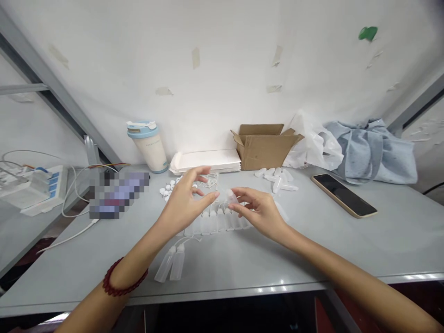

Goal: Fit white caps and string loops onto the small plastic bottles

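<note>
My right hand [258,209] pinches a small clear plastic dropper bottle [231,198] by its top, just above a row of several similar capped bottles [217,222] lying on the grey table [312,249]. My left hand [185,201] hovers open beside it, fingers spread, index finger almost touching the held bottle. Two more bottles [171,264] lie nearer the front edge. Small white caps [167,190] are scattered behind my left hand. Uncapped bottles [277,179] lie in a loose pile behind my right hand.
An open cardboard box [263,145], a stack of white trays [206,162] and a lidded cup [148,145] stand along the wall. A phone [343,195], a plastic bag [312,143] and a blue cloth bag [374,150] lie at right. A power strip [34,187] with cables sits left.
</note>
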